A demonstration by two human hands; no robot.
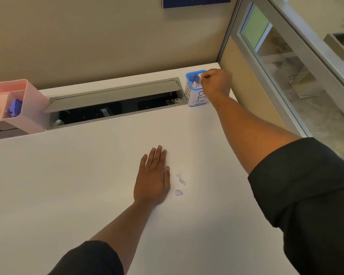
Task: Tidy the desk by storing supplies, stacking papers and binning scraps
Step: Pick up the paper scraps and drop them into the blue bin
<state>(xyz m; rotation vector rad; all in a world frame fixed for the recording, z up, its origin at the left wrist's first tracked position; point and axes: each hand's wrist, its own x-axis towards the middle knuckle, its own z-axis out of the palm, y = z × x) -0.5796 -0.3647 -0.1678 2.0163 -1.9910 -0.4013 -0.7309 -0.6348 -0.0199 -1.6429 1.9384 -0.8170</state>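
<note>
A small blue-rimmed white cup marked BIN (195,96) stands at the far right corner of the white desk (87,185). My right hand (215,83) hovers over its right rim, fingers pinched on a small paper scrap (199,76) above the opening; more scraps lie inside. My left hand (153,179) rests flat on the desk, palm down, fingers together, holding nothing. Two crumpled pale paper scraps (181,179) (178,192) lie just right of its thumb.
A pink desk organiser (30,108) with a blue item inside stands at the far left. An open grey cable tray (115,104) runs along the back of the desk. A beige partition rises behind, and a glass panel stands to the right.
</note>
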